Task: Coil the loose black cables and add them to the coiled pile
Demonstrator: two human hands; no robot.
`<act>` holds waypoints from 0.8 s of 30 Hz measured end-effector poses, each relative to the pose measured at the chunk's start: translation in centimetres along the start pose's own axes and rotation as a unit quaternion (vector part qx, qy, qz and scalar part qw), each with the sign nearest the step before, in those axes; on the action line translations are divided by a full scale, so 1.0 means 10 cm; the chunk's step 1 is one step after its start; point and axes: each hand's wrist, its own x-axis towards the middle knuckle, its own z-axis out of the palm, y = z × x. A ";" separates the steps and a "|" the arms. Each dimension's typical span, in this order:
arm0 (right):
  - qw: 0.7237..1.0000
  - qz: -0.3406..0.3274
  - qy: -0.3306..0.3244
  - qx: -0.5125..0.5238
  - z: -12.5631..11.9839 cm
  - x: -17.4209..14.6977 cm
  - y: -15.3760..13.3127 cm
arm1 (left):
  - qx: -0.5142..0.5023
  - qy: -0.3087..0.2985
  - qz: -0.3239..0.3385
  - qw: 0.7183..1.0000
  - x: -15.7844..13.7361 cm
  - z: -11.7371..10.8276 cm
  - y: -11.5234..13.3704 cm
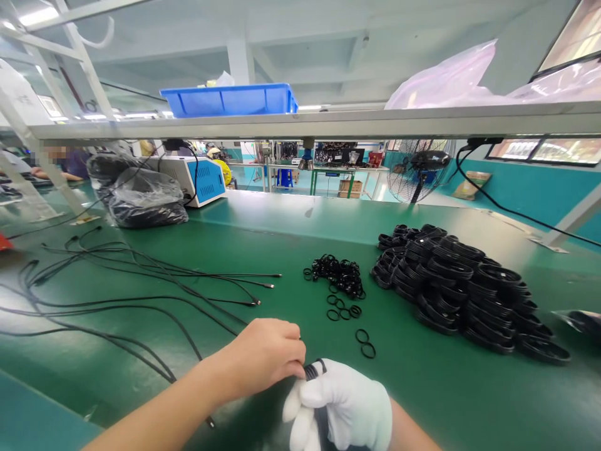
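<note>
The gloved right hand (347, 401) grips a coiled black cable (312, 371); the bare left hand (268, 351) meets it, its hold hidden from me. Black rings (339, 275) lie beyond on the table (277, 241).

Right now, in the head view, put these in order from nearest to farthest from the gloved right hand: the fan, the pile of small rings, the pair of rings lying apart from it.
From the right hand:
1. Pair of rings, just ahead of it.
2. Pile, farther forward on the table.
3. Fan, beyond the table, ahead and rightward.
</note>
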 end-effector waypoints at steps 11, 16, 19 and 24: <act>0.999 -0.043 -0.029 0.006 0.07 -0.11 -0.07 | -0.644 0.094 -0.135 0.747 0.03 0.73 0.01; 0.996 -0.068 -0.021 -0.058 0.13 -0.15 -0.12 | -0.661 0.133 -0.093 0.732 0.06 0.78 0.06; 0.987 -0.081 0.021 -0.139 0.18 -0.19 -0.22 | -0.637 0.118 -0.090 0.757 0.03 0.72 0.09; 0.970 -0.055 0.060 -0.231 0.22 -0.32 -0.38 | -0.526 0.119 -0.109 0.835 -0.04 0.57 0.27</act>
